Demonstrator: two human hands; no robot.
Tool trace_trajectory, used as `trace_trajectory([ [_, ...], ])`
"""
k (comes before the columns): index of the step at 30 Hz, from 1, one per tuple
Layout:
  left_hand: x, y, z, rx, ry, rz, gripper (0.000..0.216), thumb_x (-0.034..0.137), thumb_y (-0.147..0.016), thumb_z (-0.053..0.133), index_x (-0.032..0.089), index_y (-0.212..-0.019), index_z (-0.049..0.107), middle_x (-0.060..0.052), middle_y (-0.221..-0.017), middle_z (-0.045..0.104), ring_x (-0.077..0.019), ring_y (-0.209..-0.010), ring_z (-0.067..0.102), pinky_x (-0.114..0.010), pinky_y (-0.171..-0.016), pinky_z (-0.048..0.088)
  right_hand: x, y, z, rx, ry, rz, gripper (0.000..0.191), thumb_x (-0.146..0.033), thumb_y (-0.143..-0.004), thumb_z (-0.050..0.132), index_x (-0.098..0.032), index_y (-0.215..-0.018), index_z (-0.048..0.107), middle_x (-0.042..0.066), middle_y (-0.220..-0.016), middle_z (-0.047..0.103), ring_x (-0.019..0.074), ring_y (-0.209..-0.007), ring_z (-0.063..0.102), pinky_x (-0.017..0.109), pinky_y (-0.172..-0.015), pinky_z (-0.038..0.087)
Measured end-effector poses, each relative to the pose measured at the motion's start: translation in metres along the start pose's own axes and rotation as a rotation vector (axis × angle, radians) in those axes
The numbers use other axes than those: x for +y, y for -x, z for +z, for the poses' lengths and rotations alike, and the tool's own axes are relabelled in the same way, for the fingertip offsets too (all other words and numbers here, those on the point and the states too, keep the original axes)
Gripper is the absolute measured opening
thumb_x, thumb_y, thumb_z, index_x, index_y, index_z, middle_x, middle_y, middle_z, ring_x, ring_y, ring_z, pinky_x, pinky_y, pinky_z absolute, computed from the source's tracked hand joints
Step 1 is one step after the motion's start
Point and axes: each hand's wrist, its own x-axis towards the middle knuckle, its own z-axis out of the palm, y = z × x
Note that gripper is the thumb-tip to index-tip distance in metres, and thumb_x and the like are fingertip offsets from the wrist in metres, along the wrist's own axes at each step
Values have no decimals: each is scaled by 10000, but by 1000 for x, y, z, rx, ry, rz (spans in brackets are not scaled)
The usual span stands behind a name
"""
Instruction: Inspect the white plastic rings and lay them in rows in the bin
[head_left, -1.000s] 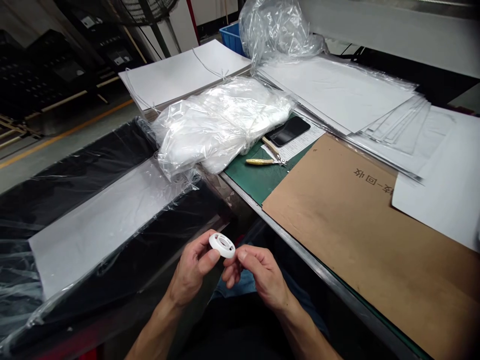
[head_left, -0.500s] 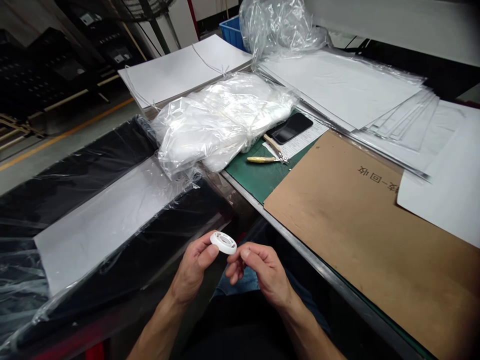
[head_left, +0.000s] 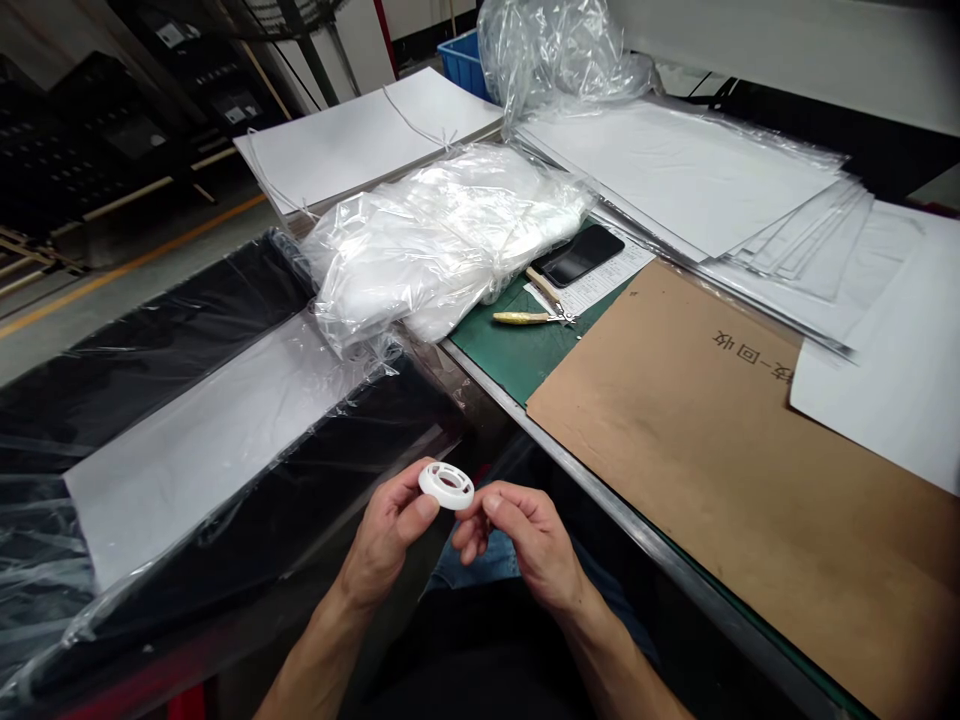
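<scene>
A white plastic ring (head_left: 447,498) with slots around its centre hole sits between finger and thumb of my left hand (head_left: 382,535), tilted so that its slotted face shows. My right hand (head_left: 525,535) is close by on the right, its index fingertip at the ring's right edge. The thumb of that hand presses against the index finger and the other fingers curl below; whether anything small is pinched there I cannot make out. Both hands are above my lap, in front of the table edge.
On the green table top (head_left: 502,350) lie yellow-handled nippers (head_left: 525,318), a black phone (head_left: 581,255) on a printed paper, and brown cardboard (head_left: 720,450). Clear plastic bags (head_left: 450,235) and white sheets (head_left: 690,170) lie behind. Left stands a plastic-wrapped black box (head_left: 300,480).
The ring has tipped slightly toward me, so its slots and centre hole show more. Both hands have stayed almost in place.
</scene>
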Motion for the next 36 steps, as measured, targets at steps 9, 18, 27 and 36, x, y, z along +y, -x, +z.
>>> trace_trajectory([
  [9, -3, 4, -1, -7, -403, 481, 501, 180, -816, 794, 278, -1261, 586, -71, -1171, 618, -250, -1063, 679, -363, -902, 581, -2, -2, -1, 14, 55, -76, 357, -484, -1009, 642, -176, -913, 795, 18, -636, 716, 160, -566, 625, 299, -649, 502],
  [18, -8, 2, -2, 31, -738, 819, 625, 25, -803, 762, 281, -1319, 522, -107, -1406, 524, -231, -1139, 668, -408, -978, 610, -1, -3, -3, 71, 103, -80, 320, -446, -994, 654, -188, -914, 825, 15, -702, 695, 164, -675, 592, 285, -678, 502],
  [27, -15, -1, 0, 87, -620, 631, 592, 162, -770, 790, 280, -1279, 512, -119, -1269, 590, -362, -1291, 593, -519, -998, 577, -6, 2, 3, 93, 112, -101, 237, -408, -961, 711, -210, -905, 827, 14, -714, 692, 179, -695, 638, 301, -700, 539],
  [36, -11, -2, 1, 13, -499, 503, 459, 217, -796, 782, 251, -1205, 579, -97, -1212, 599, -283, -1105, 664, -417, -937, 555, -6, 4, 1, 50, 117, -108, 162, -358, -944, 750, -238, -990, 849, 13, -770, 733, 168, -713, 668, 285, -725, 560],
])
